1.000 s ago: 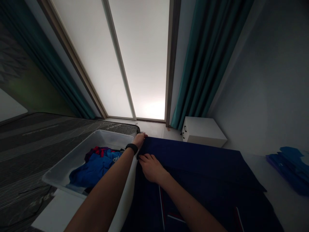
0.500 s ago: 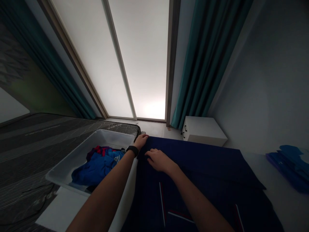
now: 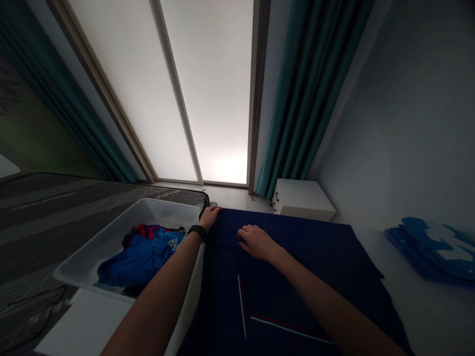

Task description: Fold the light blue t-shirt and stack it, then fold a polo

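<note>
A dark navy cloth garment [image 3: 282, 277] with white and red stripes lies spread flat on a white surface. My right hand [image 3: 257, 242] rests on it with the fingers together, gripping nothing. My left hand [image 3: 210, 216] reaches the garment's far left corner, and its fingertips meet the edge. Whether they pinch the cloth, I cannot tell. A black band [image 3: 197, 232] circles my left wrist. Below that arm, a white plastic tub [image 3: 111, 252] holds a crumpled blue garment [image 3: 141, 259] with some red showing.
A folded stack of blue clothes [image 3: 426, 249] sits on the white surface [image 3: 434, 311] at the right. A dark striped mattress [image 3: 63, 212] lies left of the tub. Beyond stand a white cabinet [image 3: 302, 200], teal curtains [image 3: 293, 109] and a bright window [image 3: 200, 89].
My right hand has slid rightward across the navy garment, away from my left hand. The whole view has shifted slightly left as my head turned.
</note>
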Demonstrator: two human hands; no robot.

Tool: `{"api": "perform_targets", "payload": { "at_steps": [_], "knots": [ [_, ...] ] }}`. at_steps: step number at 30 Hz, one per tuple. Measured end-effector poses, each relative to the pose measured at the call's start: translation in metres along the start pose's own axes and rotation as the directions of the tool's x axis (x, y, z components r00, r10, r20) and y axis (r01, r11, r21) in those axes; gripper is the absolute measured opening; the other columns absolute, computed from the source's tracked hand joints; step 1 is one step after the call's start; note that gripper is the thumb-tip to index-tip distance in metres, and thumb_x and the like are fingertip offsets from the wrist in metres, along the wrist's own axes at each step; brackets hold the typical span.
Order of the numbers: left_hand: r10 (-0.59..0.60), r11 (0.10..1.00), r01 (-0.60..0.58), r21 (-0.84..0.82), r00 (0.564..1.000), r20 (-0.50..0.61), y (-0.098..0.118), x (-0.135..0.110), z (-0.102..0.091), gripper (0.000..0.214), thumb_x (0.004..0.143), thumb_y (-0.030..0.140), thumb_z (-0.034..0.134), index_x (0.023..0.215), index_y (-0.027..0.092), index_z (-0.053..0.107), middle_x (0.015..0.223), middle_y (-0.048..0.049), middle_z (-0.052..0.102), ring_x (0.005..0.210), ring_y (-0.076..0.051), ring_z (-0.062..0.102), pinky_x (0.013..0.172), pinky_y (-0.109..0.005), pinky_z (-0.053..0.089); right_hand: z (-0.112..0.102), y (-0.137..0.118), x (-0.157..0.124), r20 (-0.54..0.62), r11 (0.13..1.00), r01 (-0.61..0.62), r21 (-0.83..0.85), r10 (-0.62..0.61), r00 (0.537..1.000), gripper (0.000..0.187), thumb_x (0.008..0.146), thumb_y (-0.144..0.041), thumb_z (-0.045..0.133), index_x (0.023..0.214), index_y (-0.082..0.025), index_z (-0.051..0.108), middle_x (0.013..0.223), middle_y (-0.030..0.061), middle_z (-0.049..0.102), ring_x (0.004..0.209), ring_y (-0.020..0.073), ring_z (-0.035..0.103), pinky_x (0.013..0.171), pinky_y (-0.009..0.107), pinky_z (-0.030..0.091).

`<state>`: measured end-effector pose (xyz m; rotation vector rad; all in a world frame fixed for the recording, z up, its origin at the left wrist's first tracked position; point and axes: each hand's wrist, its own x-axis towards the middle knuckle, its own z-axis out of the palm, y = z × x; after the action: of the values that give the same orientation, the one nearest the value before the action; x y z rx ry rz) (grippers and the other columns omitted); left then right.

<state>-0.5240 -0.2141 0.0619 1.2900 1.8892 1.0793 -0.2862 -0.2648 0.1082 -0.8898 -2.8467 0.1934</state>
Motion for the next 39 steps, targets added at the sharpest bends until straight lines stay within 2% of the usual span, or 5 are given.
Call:
{"api": "perform_targets", "payload": {
  "at_steps": [6,11,21,30,39],
  "knots": [
    [-0.003,1.0,0.003,-0.021,1.0,0.006,-0.002,-0.001,0.0,0.026,0.084,0.027,0.05,0.094,0.018,0.073,0.108,-0.0066,0.072,0.107,-0.022,0.062,0.094,-0.029,0.044,0.002,0.011,-0.026,0.054,0.995,0.026,-0.099,-0.021,0.998,0.014,0.086,-0.027,0.064,0.096,-0.018,0.059,0.098,0.0079,0.064,0.09,0.022,0.059,0.079,0.033,0.042],
    [0.002,1.0,-0.001,-0.03,1.0,0.007,-0.002,-0.002,0.0,0.027,0.083,0.027,0.05,0.094,0.018,0.073,0.109,-0.0066,0.072,0.108,-0.022,0.062,0.094,-0.03,0.044,0.003,0.013,-0.029,0.078,0.985,0.047,-0.167,-0.034,0.996,0.011,0.088,-0.014,0.054,0.097,-0.017,0.06,0.097,0.008,0.065,0.089,0.0215,0.06,0.078,0.032,0.042],
    [0.001,1.0,-0.002,-0.03,1.0,-0.011,-0.002,-0.006,0.0,0.029,0.084,0.028,0.049,0.095,0.018,0.074,0.107,-0.0061,0.072,0.106,-0.022,0.062,0.092,-0.029,0.045,0.0,0.012,-0.04,0.103,0.989,0.046,-0.143,-0.031,0.994,0.012,0.088,-0.01,0.053,0.096,-0.018,0.06,0.096,0.007,0.064,0.088,0.0195,0.059,0.078,0.03,0.041],
    [0.024,1.0,-0.023,0.009,0.999,-0.037,-0.005,-0.009,0.003,0.038,0.084,0.023,0.049,0.117,0.017,0.066,0.106,-0.0073,0.07,0.093,-0.019,0.064,0.082,-0.027,0.048,0.004,0.021,-0.067,-0.048,0.997,0.001,-0.077,-0.005,0.999,0.024,0.089,-0.019,0.059,0.112,-0.019,0.057,0.108,0.0081,0.058,0.097,0.0213,0.057,0.083,0.033,0.045],
    [0.071,0.994,-0.07,0.081,0.997,-0.012,-0.005,-0.008,0.002,0.03,0.083,0.024,0.049,0.099,0.019,0.074,0.104,-0.0054,0.07,0.102,-0.022,0.062,0.087,-0.027,0.046,0.001,0.034,-0.081,0.008,0.982,0.009,-0.188,-0.007,1.0,0.016,0.09,-0.013,0.055,0.103,-0.018,0.061,0.101,0.0071,0.062,0.091,0.0212,0.056,0.08,0.034,0.043]
  ]
}}
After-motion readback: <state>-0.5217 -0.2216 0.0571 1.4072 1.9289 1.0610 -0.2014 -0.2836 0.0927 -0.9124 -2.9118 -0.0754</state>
